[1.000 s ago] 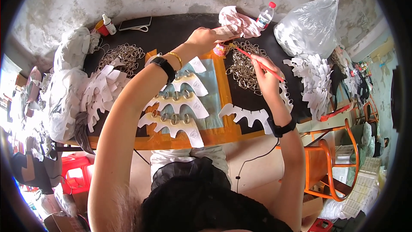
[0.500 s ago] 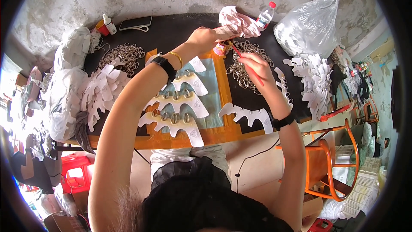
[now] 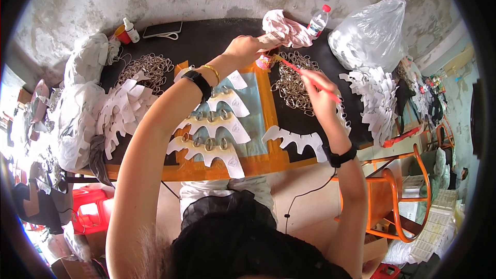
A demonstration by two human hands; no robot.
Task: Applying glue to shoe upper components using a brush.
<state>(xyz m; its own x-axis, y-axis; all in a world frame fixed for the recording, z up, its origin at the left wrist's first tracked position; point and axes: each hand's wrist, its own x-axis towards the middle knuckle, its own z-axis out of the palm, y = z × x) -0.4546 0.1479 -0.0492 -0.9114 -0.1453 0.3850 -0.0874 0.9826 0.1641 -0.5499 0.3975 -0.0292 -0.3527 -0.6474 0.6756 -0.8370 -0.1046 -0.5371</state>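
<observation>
My right hand is closed around a slim red brush. Its yellowish tip is beside the rim of a small pink-and-red pot. At the far middle of the table, my left hand grips a flat, pale printed piece just above that pot; its exact kind I cannot tell. Below my left forearm, white scalloped pieces lie in overlapping rows on a light blue sheet, with metal rings set along their yellowish edges. Another scalloped piece rests to the right, without rings.
Metal rings are heaped at right and left. Stacks of white pieces flank the work. Behind are a pink cloth, a bottle, a clear plastic bag and a phone. An orange chair stands at right.
My right hand has shifted slightly right and nearer me, and the brush now slants lower with its tip by the pot rim. The left hand is nearly still.
</observation>
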